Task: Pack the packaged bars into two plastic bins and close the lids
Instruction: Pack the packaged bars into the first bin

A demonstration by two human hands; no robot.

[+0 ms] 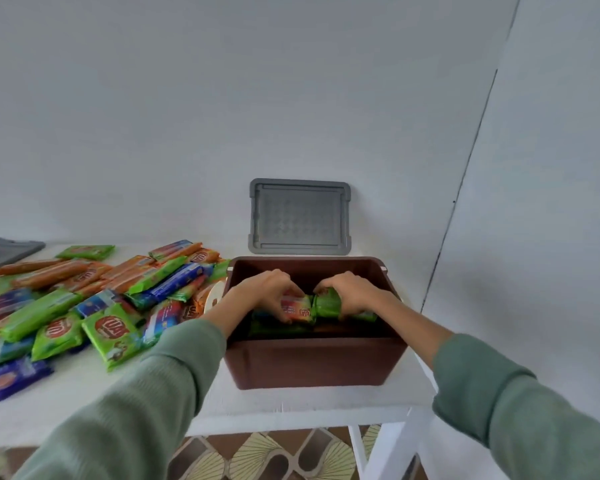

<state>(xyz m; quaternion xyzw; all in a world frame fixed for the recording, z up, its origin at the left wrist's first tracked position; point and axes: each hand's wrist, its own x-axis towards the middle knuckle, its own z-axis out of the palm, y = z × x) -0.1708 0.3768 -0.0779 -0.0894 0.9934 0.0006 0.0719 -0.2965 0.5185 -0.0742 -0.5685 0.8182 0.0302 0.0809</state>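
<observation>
White table (291,407) against a pale wall holds a brown bin (314,362). Inside it, left hand (267,289) and right hand (352,292) each clamp packaged bars (300,308). Wrappers look light, crinkly, slippery; gripping mid-length seems safest. More bars (94,299) lie heaped left.

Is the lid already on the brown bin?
No, the grey lid leans upright against the wall behind the open brown bin, while both hands reach inside it.
</observation>
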